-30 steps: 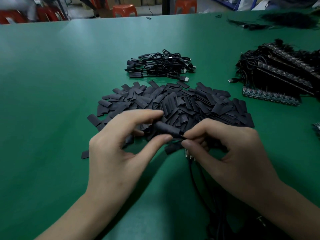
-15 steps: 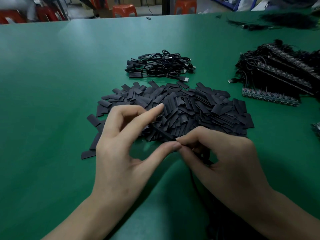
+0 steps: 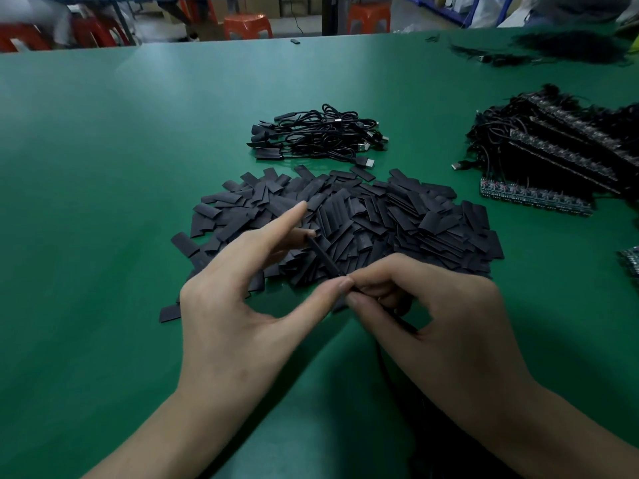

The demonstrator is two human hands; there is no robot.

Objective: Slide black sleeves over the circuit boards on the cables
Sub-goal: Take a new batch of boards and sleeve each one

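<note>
Stood next to the green table (image 3: 103,150) for this one. The person's left hand (image 3: 249,305) had its index finger stuck out straight over the heap. Its thumb and another fingertip held one black sleeve (image 3: 325,256) end to end, thumb at the near end, fingertip at the far end. The sleeve sat edge-on and slanted, just above the front edge of the big pile of loose sleeves (image 3: 397,216), pretty much dead centre of the table.

The right hand (image 3: 442,326) was curled up tight, thumb and index fingertip pinching right at the near end of that sleeve, touching the left thumb. A thin black cable (image 3: 403,321) ran back out from under those fingers toward the person. Couldn't tell if the little circuit board was already inside the sleeve or hidden behind the fingers, it just wasn't visible.

Behind the pile there was a small bundle of cables with sleeves on (image 3: 318,140), USB plugs poking out on its right side. Off to the right sat a big stack of bare circuit boards with cables (image 3: 553,157), a green strip of boards (image 3: 536,198) along its front edge, and another bit of board at the far right edge (image 3: 631,261). More dark tangled stuff lay at the far right corner (image 3: 567,46). Orange stools (image 3: 247,24) stood past the far end of the table.
</note>
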